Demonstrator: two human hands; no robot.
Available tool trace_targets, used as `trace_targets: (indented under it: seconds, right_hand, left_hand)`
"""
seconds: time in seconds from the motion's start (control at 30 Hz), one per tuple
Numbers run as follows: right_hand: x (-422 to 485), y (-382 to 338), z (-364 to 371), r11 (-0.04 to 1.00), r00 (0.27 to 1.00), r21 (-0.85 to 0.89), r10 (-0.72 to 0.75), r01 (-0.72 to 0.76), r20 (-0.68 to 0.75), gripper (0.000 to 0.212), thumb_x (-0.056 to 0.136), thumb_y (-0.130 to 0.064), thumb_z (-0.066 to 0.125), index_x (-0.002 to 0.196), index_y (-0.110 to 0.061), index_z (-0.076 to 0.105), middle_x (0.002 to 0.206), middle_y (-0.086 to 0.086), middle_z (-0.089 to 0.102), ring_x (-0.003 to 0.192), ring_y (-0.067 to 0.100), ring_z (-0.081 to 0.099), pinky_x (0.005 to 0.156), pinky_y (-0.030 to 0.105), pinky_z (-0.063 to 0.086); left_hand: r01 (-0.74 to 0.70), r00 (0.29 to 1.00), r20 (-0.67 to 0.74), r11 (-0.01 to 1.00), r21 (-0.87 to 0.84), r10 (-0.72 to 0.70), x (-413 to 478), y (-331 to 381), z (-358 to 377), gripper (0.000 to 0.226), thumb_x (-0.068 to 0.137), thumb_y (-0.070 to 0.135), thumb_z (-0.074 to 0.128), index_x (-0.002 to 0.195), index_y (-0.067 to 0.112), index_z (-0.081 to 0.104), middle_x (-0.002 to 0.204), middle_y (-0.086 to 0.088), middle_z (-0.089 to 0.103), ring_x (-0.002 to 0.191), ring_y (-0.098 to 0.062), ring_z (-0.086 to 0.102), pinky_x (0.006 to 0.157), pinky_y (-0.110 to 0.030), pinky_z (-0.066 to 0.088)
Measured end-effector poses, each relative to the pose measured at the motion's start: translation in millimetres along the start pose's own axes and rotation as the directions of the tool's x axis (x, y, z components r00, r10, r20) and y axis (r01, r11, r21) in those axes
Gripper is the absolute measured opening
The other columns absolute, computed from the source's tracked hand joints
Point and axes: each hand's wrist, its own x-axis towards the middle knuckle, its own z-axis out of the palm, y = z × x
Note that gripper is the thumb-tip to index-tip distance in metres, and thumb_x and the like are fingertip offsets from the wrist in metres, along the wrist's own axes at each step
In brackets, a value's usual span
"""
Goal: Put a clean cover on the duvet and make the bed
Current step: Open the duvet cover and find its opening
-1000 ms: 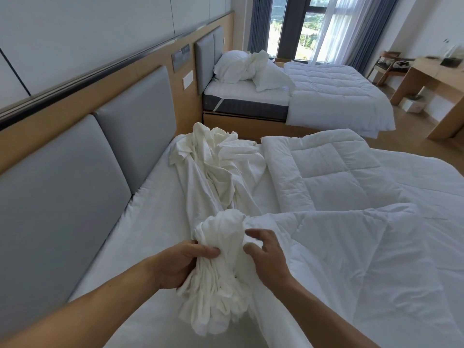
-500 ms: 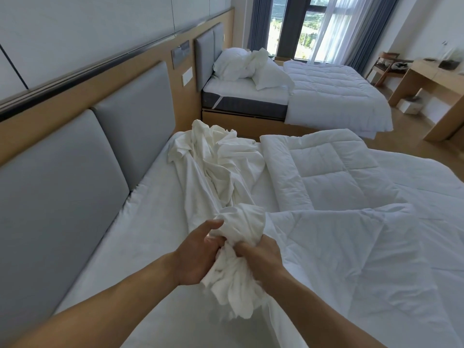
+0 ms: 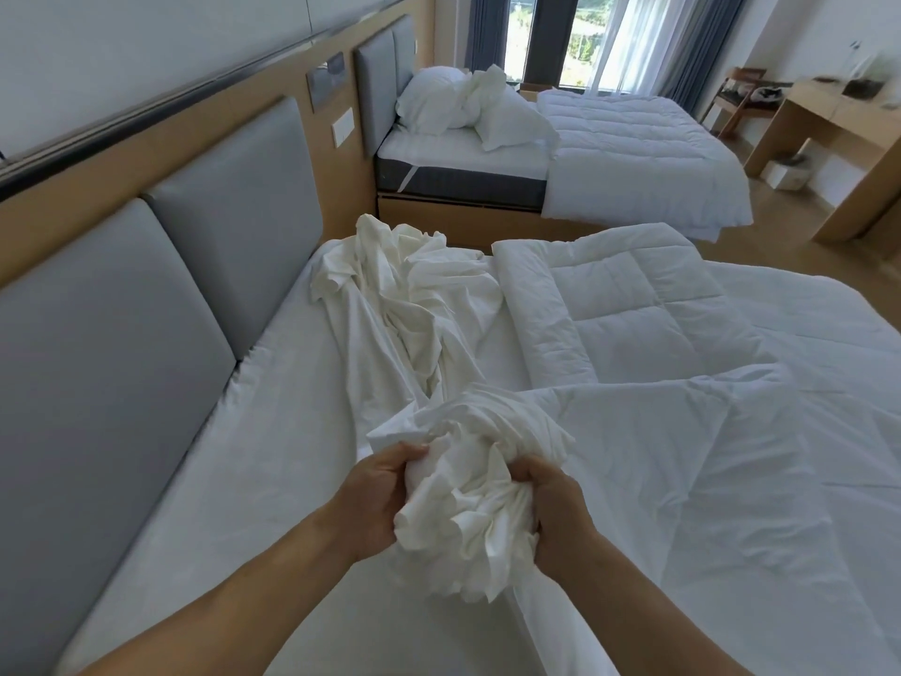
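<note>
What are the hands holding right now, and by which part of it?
The white duvet cover, gripped by both the left hand and the right hand at its bunched-up near end.

The left hand [image 3: 375, 505] and right hand [image 3: 560, 519] sink their fingertips out of sight in the bunched white fabric cover [image 3: 463, 500]; the quilted white duvet [image 3: 707, 480] runs off the right edge

One wide-angle view, worn on the person's head, looks forward and down across the near bed [image 3: 219, 480], left hand [image 3: 373, 502] and right hand [image 3: 558, 517] close beneath it, grey headboard [image 3: 97, 358] at left, second bed [image 3: 463, 180] and window [image 3: 546, 36] far ahead.
</note>
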Motion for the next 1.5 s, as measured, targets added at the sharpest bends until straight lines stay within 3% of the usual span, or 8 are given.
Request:
trace_targets:
  seconds: [0.1,0.3,0.6,0.87,1.13,1.33,1.43,1.5]
  right_hand:
    - [2,2,-12,0.998,0.999,-0.04,0.04,-0.039,0.012,0.022,0.076,-0.005,0.065,0.095,0.002,0.072,0.082,0.018,0.072,0.071,0.034,0.07,0.069,0.042,0.059]
    - [9,24,-49,0.992,0.989,-0.041,0.118,-0.122,-0.086,0.025,0.075,-0.012,0.064,0.093,0.003,0.073,0.083,0.02,0.072,0.077,0.037,0.07,0.081,0.049,0.057]
    - [9,20,-32,0.995,0.988,-0.066,0.085,-0.077,0.131,0.033,0.081,-0.012,0.068,0.113,-0.006,0.07,0.105,0.019,0.074,0.095,0.039,0.072,0.084,0.049,0.057]
    - [14,18,-41,0.99,0.976,-0.096,0.121,-0.105,0.181,0.045,0.069,-0.018,0.075,0.112,-0.006,0.071,0.105,0.02,0.073,0.094,0.039,0.072,0.078,0.046,0.058]
    - [12,13,-48,0.989,0.991,-0.112,0.108,-0.099,0.078,0.033,0.076,-0.016,0.071,0.107,-0.005,0.072,0.098,0.019,0.075,0.09,0.038,0.072,0.088,0.05,0.057]
    - [31,-9,-82,0.999,0.998,-0.01,0.053,-0.054,-0.019,0.035,0.089,-0.031,0.064,0.11,-0.004,0.074,0.107,0.021,0.073,0.101,0.04,0.069,0.1,0.056,0.05]
    - [35,-7,-119,0.976,0.979,-0.218,-0.036,-0.008,-0.199,0.037,0.096,-0.028,0.06,0.115,0.002,0.07,0.098,0.021,0.072,0.092,0.036,0.068,0.09,0.042,0.052]
    - [34,-1,-146,0.792,0.949,-0.609,-0.158,-0.043,-0.272,0.036,0.101,-0.024,0.054,0.128,-0.001,0.061,0.107,0.018,0.07,0.098,0.034,0.066,0.082,0.033,0.045]
  left_hand:
    - [-0.031,0.999,0.012,0.999,-0.029,0.032,2,-3,7,0.038,0.094,0.022,0.05,0.122,-0.001,0.063,0.106,-0.02,0.066,0.092,-0.032,0.065,0.083,-0.041,0.056]
    - [-0.088,0.99,-0.113,0.996,-0.014,0.085,2,-7,0,0.044,0.098,0.023,0.044,0.134,0.001,0.059,0.133,-0.02,0.061,0.118,-0.032,0.06,0.1,-0.042,0.045]
    - [0.036,0.96,-0.263,0.889,0.457,0.096,8,-20,15,0.017,0.091,-0.001,0.058,0.098,-0.002,0.074,0.096,-0.016,0.072,0.086,-0.029,0.069,0.078,-0.038,0.056]
    - [0.074,0.93,-0.364,0.949,0.306,0.045,18,-29,19,0.023,0.092,0.007,0.063,0.113,0.0,0.07,0.111,-0.02,0.071,0.096,-0.033,0.069,0.084,-0.044,0.057]
    - [0.151,0.954,-0.3,0.858,0.491,0.004,25,-12,36,0.021,0.096,0.009,0.06,0.114,0.004,0.069,0.111,-0.014,0.073,0.101,-0.029,0.071,0.09,-0.043,0.057]
    - [-0.072,0.889,-0.41,0.946,0.316,0.204,27,58,49,0.022,0.097,0.004,0.046,0.094,-0.003,0.068,0.079,-0.013,0.069,0.066,-0.023,0.068,0.056,-0.03,0.058]
    - [-0.208,0.868,-0.425,0.965,0.157,0.256,26,103,45,0.04,0.08,0.004,0.054,0.117,-0.009,0.06,0.092,-0.012,0.058,0.075,-0.018,0.054,0.08,-0.033,0.051]
    - [-0.269,0.853,-0.442,0.959,0.083,0.278,18,125,46,0.036,0.083,0.004,0.05,0.116,-0.008,0.06,0.1,-0.012,0.067,0.08,-0.019,0.064,0.08,-0.034,0.054]
